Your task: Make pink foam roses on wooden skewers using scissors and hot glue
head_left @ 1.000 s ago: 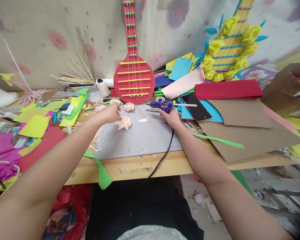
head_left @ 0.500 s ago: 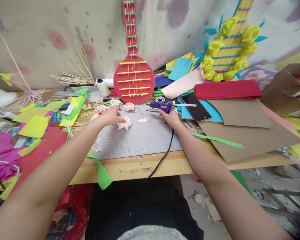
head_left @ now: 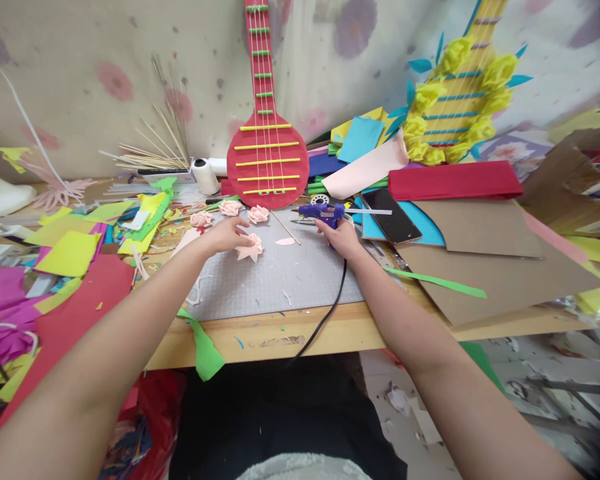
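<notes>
My right hand (head_left: 339, 235) is wrapped around the handle of a blue hot glue gun (head_left: 321, 213). A glue stick (head_left: 373, 211) sticks out of its back, and the nozzle points left. My left hand (head_left: 227, 236) reaches over the grey cutting mat (head_left: 260, 293) with thumb and fingers apart. Its thumb tip is at the edge of a pale pink paper flower (head_left: 251, 249); whether they touch is unclear. Behind lie another pink paper rose (head_left: 258, 214) and several like it. A pink paper petal (head_left: 285, 241) and a thin wooden stick (head_left: 286, 227) rest on the mat.
A red paper lute (head_left: 269, 163) leans on the wall, and a yellow one (head_left: 455, 100) with paper flowers stands right. A phone (head_left: 393, 215) and cardboard (head_left: 495, 280) lie on the right. Paper scraps (head_left: 73, 252) crowd the left. The gun's black cord (head_left: 330, 310) hangs over the table edge.
My left hand has lowered slightly and shifted a little right, toward the pink paper flower. My right hand and the glue gun have hardly moved.
</notes>
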`<state>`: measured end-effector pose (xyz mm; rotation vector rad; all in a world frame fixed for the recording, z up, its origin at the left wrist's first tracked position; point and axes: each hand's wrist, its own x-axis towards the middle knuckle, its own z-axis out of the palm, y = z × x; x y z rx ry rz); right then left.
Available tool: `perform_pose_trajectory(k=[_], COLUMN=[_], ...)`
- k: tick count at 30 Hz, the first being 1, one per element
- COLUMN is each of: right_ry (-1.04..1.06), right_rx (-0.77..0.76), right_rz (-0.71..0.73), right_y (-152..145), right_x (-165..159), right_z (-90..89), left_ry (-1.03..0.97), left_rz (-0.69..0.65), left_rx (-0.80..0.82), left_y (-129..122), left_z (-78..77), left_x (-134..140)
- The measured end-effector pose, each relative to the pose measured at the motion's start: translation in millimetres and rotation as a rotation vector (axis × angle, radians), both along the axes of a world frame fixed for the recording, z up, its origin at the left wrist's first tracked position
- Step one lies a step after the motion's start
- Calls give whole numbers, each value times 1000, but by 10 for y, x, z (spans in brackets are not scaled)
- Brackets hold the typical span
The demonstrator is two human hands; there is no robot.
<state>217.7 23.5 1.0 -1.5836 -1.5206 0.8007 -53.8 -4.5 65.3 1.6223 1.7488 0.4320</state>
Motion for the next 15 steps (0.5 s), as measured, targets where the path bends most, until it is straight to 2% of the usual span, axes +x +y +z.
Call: perform_pose_trajectory(k=[4,8,15], right_ry=[17,25,13], right_rx=[23,16,27], right_rz=[6,15,-19], right_y=[10,24,47], right_x=[0,7,15], right_z=[-22,-51,-66], left_ry=[-77,10,59], left_rz=[33,51,201], left_rx=[-29,7,124], left_y=[-18,1,122], left_z=[35,17,-74], left_x=[20,28,-52])
